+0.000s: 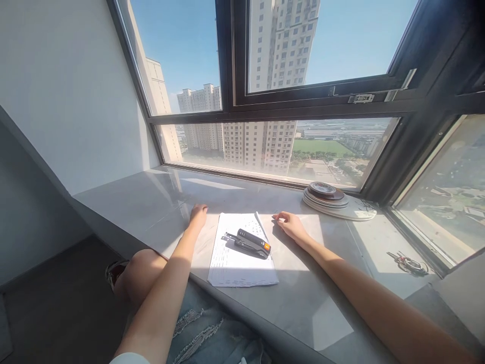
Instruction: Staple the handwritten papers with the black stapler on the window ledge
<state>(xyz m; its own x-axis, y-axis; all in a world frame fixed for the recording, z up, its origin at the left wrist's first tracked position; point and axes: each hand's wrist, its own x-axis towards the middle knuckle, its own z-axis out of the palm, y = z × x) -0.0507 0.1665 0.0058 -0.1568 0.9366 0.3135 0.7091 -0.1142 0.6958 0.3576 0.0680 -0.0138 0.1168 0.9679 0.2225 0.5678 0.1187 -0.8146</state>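
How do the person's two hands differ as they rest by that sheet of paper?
The left hand lies flat, fingers stretched; the right hand has its fingers curled. The left hand is apart from the paper; the right hand's fingertips reach its top right corner, touching or not I cannot tell. Both rest on the sill, one each side of the paper.

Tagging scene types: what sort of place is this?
Probably a bay-window ledge in a high-rise flat. Cues: the grey stone sill, the dark-framed window looking out on tower blocks from high up, and household bits on it: printed paper, stacked plates, keys.
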